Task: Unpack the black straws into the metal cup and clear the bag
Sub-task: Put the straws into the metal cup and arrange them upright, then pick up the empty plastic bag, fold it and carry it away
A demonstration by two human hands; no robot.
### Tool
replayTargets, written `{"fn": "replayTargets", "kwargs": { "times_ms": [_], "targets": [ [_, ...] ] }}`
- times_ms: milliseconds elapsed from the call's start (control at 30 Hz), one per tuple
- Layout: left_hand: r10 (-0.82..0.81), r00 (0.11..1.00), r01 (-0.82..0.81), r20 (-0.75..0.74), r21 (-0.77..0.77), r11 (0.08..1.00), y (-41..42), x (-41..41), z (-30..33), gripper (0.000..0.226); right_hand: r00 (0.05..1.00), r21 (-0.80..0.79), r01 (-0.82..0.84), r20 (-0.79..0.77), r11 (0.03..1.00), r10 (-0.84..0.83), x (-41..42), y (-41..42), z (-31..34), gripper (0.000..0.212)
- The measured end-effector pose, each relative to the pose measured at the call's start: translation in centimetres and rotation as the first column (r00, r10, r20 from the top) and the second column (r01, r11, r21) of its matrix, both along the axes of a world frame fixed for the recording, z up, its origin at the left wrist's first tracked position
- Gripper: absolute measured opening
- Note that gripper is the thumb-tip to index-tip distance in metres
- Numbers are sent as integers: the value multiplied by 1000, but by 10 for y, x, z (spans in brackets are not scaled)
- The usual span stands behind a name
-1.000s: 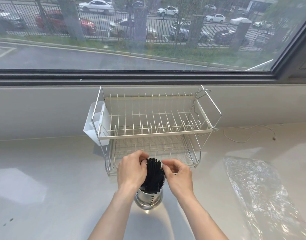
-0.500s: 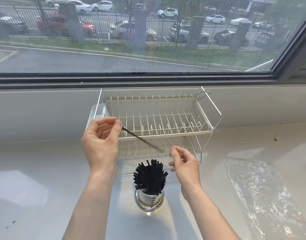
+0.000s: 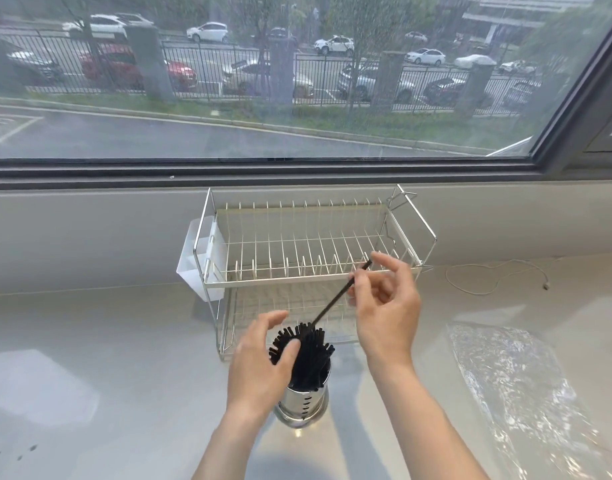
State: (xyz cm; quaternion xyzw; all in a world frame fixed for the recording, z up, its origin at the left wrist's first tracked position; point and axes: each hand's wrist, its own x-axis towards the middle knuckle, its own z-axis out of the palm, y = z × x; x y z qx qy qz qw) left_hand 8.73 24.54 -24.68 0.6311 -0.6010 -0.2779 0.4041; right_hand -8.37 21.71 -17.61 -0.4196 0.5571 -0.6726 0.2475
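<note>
A shiny metal cup (image 3: 303,407) stands on the pale counter, packed with a fanned bundle of black straws (image 3: 306,351). My right hand (image 3: 387,306) pinches a single black straw (image 3: 335,299) near its upper end; the straw slants down to the left, its lower tip at the top of the bundle. My left hand (image 3: 259,365) is beside the cup on its left, thumb and fingers resting against the bundle's side. The empty clear plastic bag (image 3: 519,386) lies flat on the counter to the right.
A two-tier wire dish rack (image 3: 311,251) with a white plastic side caddy (image 3: 197,258) stands just behind the cup against the window ledge. A thin white cable (image 3: 495,275) trails on the counter at the back right. A large window fills the upper view.
The single straw passed from my left hand to my right, which rose up and to the right. My left hand dropped from in front of the rack down to the bundle in the cup.
</note>
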Motion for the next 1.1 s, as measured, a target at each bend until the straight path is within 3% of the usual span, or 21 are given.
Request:
{"fn": "replayTargets", "kwargs": {
  "times_ms": [133, 233, 300, 433, 500, 600, 700, 800, 1000, 1100],
  "targets": [
    [-174, 970, 161, 171, 90, 983, 15, 2, -21, 60, 926, 128, -27, -371, 991, 73, 18, 19, -46, 22],
    [-231, 940, 203, 251, 133, 970, 22, 3, -28, 71, 780, 292, -77, -578, 953, 240, 23, 32, -78, 14],
    [-203, 933, 184, 297, 90, 979, 25, 2, -27, 69, 687, 338, -90, -660, 937, 304, 23, 40, -89, 23],
    [-247, 906, 246, 343, 47, 968, 19, -8, -18, 59, 681, 379, -170, -622, 910, 386, 17, 43, -85, 40],
    [-295, 849, 278, 438, 103, 955, 15, -13, -15, 58, 748, 375, -189, -544, 907, 381, 10, 43, -77, 42],
    [-223, 811, 219, 541, 73, 973, 11, -25, -9, 56, 849, 316, -99, -468, 943, 246, -18, 46, -72, 34],
    [-135, 891, 191, 434, -88, 978, 9, -52, 2, 38, 907, 366, 22, -399, 931, 135, -72, 54, -77, 28],
    [-212, 910, 284, 356, -162, 945, 8, -103, 11, 26, 923, 470, 143, -381, 871, 54, -139, 65, -84, 25],
    [-395, 919, 394, -7, 94, 914, 4, -233, 0, 22, 923, 622, 285, -383, 729, -35, -269, 89, -92, 24],
    [-413, 904, 428, -112, 255, 867, 5, -289, -19, 24, 926, 694, 321, -374, 645, -58, -330, 100, -99, 27]
  ]
}}
